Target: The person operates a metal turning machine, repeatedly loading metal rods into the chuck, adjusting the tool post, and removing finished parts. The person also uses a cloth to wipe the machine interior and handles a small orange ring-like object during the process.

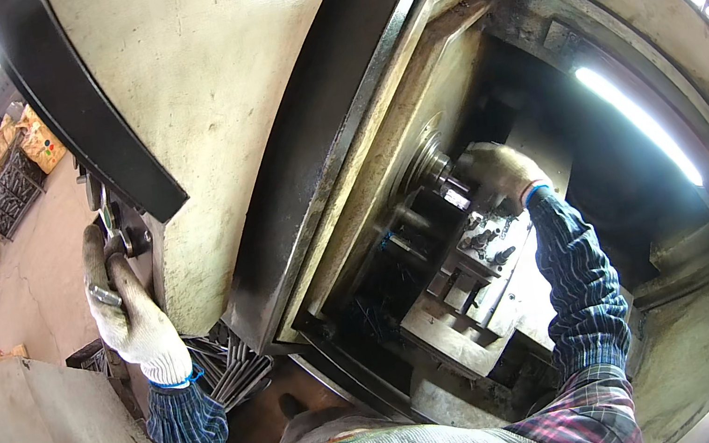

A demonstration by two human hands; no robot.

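My left hand [133, 322], in a whitish work glove, is raised beside the machine's left side. A short metal piece [106, 296] is held against its fingers. The fingertips reach up to a cluster of metal fittings [121, 232] on the machine's side; whether they grip a fitting is hard to tell. Inside the machine's opening, my gloved right hand [502, 169] is at the round spindle chuck [431, 162], its fingers bent toward the chuck's front. What they hold is hidden by the glove and shadow. Below that hand lies a metal tool block [486, 241].
A lit tube lamp [641, 123] runs along the right inner wall. The dark door frame [327, 122] stands between my arms. Several metal rods [233, 368] lie low at the left, near a pale metal panel [49, 422]. Farther left are a patterned crate [13, 194] and sacks [39, 139].
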